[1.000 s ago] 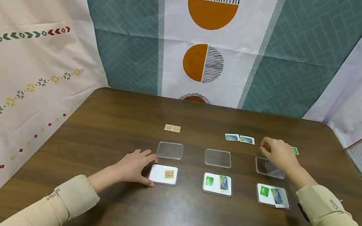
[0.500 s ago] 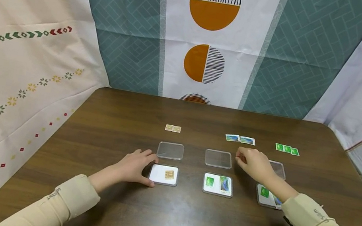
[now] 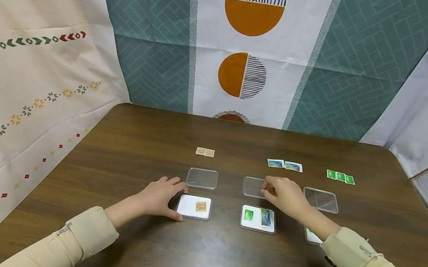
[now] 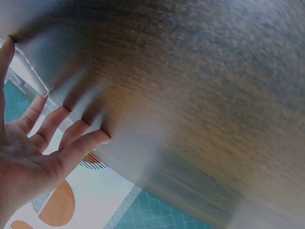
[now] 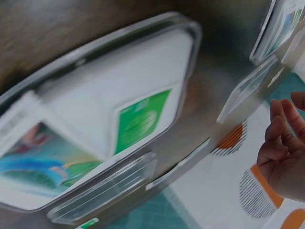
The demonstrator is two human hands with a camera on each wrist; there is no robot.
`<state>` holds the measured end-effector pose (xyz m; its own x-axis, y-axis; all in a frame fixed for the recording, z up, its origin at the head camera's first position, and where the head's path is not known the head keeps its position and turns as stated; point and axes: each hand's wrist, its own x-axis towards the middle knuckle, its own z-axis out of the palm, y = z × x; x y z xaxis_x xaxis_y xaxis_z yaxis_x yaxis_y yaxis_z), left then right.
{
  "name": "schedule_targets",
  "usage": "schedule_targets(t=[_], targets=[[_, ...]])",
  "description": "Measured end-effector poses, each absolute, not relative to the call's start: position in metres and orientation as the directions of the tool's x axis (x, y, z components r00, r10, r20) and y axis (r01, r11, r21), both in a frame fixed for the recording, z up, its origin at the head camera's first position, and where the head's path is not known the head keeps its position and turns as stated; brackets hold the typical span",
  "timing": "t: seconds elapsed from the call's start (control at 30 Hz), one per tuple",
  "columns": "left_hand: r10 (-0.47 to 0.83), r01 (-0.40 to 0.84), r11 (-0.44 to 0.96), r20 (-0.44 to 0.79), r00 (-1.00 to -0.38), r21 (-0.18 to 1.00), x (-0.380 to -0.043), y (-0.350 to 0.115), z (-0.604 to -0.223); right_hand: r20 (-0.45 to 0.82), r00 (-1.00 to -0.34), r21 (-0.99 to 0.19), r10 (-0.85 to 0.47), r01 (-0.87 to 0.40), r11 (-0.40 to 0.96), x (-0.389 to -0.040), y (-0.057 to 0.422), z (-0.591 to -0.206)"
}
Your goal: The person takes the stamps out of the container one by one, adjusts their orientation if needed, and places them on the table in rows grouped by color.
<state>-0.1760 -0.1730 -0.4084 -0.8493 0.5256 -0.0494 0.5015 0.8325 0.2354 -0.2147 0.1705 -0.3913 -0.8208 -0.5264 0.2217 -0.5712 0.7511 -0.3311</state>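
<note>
In the head view my left hand (image 3: 160, 196) spans the left end of a clear plastic case (image 3: 186, 206) with a white insert and one tan stamp (image 3: 201, 206). The thumb lies at its front corner, the index finger at its back corner. The left wrist view shows the other fingertips (image 4: 86, 121) on the table. My right hand (image 3: 284, 196), fingers bent, hovers over the right part of the middle clear lid (image 3: 252, 187); its fingertips are partly hidden, so I cannot tell whether it holds something. In the right wrist view its thumb side is cut off.
The middle case (image 3: 254, 217) and the right case (image 5: 147, 67) each hold a green and a blue stamp. Behind are the left lid (image 3: 202, 178) and right lid (image 3: 324, 201). Tan stamps (image 3: 205, 152), blue stamps (image 3: 276, 163) and green stamps (image 3: 341, 177) line the back.
My right hand has moved left from beside the green stamps and over the right lid to the middle lid, uncovering three green stamps. My left hand stays at the left case.
</note>
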Motion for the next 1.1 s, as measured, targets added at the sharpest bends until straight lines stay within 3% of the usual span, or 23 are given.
schedule_targets(t=[0.47, 1.1], targets=[[0.523, 0.500, 0.833, -0.044, -0.851, 0.237, -0.175, -0.173, -0.409, 0.191, -0.761, -0.370, -0.620, -0.641, 0.673, -0.200, 0.135, -0.393], [0.521, 0.499, 0.835, -0.043, -0.852, 0.234, -0.175, -0.173, -0.408, 0.113, -0.729, -0.459, -0.675, -0.641, 0.615, -0.189, 0.092, -0.401]])
